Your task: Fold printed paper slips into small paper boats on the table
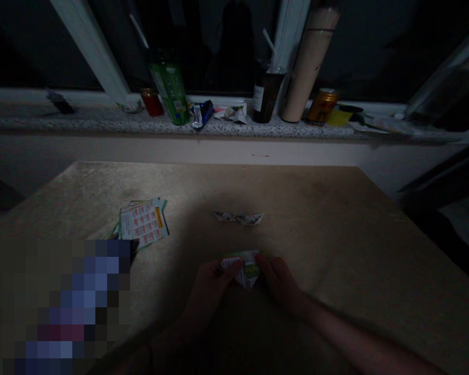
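Note:
A small folded piece of printed paper (250, 270), white with green patches, is held low over the near middle of the table. My left hand (211, 284) grips its left side, the thumb lying on top. My right hand (279, 278) pinches its upper right corner between thumb and fingers. The paper's lower edge comes to a point. Just beyond my hands lies a folded paper shape (239, 218) with two pointed ends, flat on the table. Dim light hides the finer print and folds.
A stack of printed sheets (143, 224) lies on the table (316, 208) at left, beside a pixelated blurred object (82, 297). Along the granite windowsill (222, 127) stand a green can (172, 94), a dark cup (268, 96), a tall beige cylinder (310, 67) and a golden can (323, 107).

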The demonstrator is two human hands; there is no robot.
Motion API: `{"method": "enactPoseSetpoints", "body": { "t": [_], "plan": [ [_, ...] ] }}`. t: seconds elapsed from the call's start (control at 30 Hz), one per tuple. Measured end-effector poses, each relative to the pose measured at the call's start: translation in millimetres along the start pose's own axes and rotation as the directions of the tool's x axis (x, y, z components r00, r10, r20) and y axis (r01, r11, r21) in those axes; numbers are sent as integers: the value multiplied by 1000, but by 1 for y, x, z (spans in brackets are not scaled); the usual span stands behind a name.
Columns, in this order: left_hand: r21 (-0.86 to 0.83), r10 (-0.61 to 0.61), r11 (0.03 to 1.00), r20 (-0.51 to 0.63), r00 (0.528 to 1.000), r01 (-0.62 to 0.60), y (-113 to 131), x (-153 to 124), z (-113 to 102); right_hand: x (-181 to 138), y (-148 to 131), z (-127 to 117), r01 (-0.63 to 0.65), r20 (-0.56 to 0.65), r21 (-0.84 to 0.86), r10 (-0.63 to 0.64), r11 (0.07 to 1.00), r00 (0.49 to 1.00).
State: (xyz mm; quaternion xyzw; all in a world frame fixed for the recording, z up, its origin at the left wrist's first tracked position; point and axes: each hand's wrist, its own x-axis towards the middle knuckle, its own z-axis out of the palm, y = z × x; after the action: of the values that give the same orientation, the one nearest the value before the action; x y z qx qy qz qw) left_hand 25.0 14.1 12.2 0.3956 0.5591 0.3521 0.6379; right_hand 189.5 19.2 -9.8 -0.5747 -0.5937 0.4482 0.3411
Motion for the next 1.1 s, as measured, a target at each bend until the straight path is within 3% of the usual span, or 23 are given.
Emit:
{"method": "enactPoseSetpoints", "body": {
  "t": [0.17,0.37,0.43,0.63,0.77,0.93,1.1],
  "plan": [
    [39,30,999,-78,996,-27,1,-2,0,0,0,0,-51,25,54,49,997,998],
    [76,42,997,-88,995,-35,6,-5,1,2,2,-3,-125,221,326,53,937,974],
    [79,39,996,-95,995,-31,6,-6,2,1,1,-3,-132,242,344,48,930,969],
    [36,82,996,-122,989,-78,-4,-2,-1,-3,0,0,-100,87,140,88,985,992],
    [-17,68,997,-78,995,-69,-5,-3,-2,-3,8,1,-141,17,171,141,975,990],
    [-67,124,990,-11,992,-125,-1,-5,-2,-4,4,-1,-100,183,408,26,907,983],
    [-26,115,993,0,993,-115,1,-6,-1,-5,-7,-2,-73,332,397,-69,915,941]
  ]
}}
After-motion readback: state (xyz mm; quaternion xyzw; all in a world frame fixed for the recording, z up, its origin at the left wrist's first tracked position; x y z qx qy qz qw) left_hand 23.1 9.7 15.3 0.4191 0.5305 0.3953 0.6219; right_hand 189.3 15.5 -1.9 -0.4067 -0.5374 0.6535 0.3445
